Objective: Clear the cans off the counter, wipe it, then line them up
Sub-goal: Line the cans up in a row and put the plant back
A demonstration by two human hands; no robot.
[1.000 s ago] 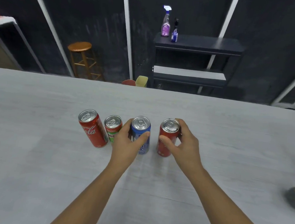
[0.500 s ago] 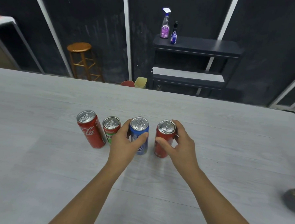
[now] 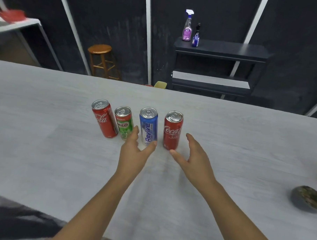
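Note:
Several cans stand upright in a row on the grey counter [image 3: 44, 133]: a red Coca-Cola can [image 3: 104, 118], a green Milo can [image 3: 124, 123], a blue Revive can [image 3: 148, 125] and a second red Coca-Cola can [image 3: 172, 129]. My left hand [image 3: 134, 153] is open just in front of the blue can, fingers spread around its base and holding nothing. To the right of the second red can and slightly nearer, my right hand [image 3: 194, 157] is open too and does not touch the can.
A crumpled dark patterned cloth [image 3: 306, 199] lies at the counter's right edge. Behind the counter are a wooden stool [image 3: 100, 59] and a dark shelf [image 3: 220, 50] with two spray bottles [image 3: 188, 26]. A white table [image 3: 16, 24] is at far left.
Both hands have let go of the blue can and the right red can and pulled back toward me, fingers spread. The cans stay in their row.

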